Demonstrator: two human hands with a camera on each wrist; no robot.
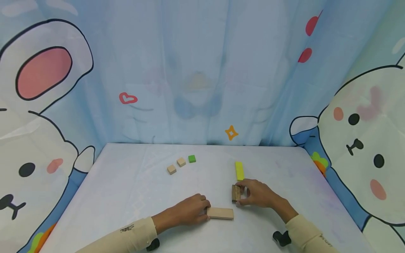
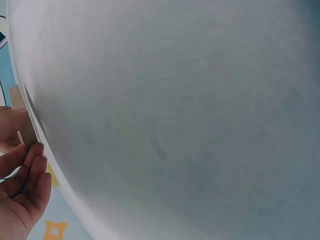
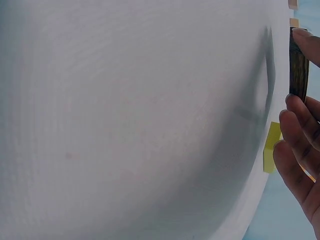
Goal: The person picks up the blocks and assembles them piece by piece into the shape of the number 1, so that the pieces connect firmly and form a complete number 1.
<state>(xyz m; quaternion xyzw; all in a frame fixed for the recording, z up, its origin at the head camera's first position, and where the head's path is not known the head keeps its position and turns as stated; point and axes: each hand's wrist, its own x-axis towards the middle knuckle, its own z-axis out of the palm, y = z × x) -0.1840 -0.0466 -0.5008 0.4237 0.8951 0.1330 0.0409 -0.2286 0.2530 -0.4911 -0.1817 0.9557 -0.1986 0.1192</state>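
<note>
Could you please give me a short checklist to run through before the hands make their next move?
1. Left hand has a grip on the pale plank: ok, fingers and thumb are at its left end.
2. Right hand holds the dark block: ok, pinched between thumb and fingers.
3. Dark block rests on the table: cannot tell, contact underneath is not clear.
4. Yellow block has ample room from the right hand: not ok, the fingers are very close to its near end.
5. Green cube and two plain cubes clear of both hands: ok, they lie farther back.
</note>
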